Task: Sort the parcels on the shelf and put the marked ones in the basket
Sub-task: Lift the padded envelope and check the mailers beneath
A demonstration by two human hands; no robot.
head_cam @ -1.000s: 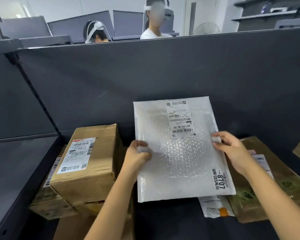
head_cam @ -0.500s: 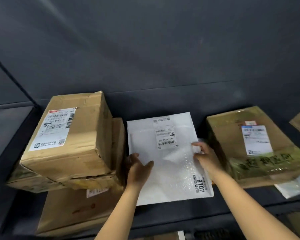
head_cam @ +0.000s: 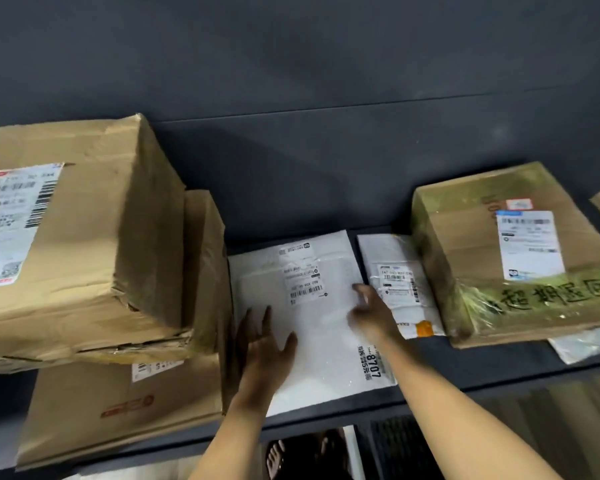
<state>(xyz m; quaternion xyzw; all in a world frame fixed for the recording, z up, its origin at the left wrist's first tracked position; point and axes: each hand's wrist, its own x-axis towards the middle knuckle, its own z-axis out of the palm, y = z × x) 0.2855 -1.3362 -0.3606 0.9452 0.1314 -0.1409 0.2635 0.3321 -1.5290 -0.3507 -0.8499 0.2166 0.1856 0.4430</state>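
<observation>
A white bubble mailer [head_cam: 312,344] printed with 8707 lies flat on the dark shelf [head_cam: 326,195]. My left hand [head_cam: 264,351] rests flat on its lower left part with straight fingers. My right hand [head_cam: 371,313] lies on its right edge, fingers loosely spread, blurred. Just right of the mailer lies a small white poly parcel [head_cam: 399,282] with a label. A cardboard box [head_cam: 510,251] with handwritten black characters on its front sits at the right. No basket is in view.
At the left, a big cardboard box [head_cam: 84,237] sits on a flatter box [head_cam: 118,407], with a thin box [head_cam: 205,271] upright beside the mailer. Another white bag [head_cam: 586,344] pokes out under the right box. Below the shelf edge I see my feet [head_cam: 278,455].
The mailer went from held upright in both hands to lying flat on the shelf. Both hands let go of its edges and now rest on it. The camera tilted down.
</observation>
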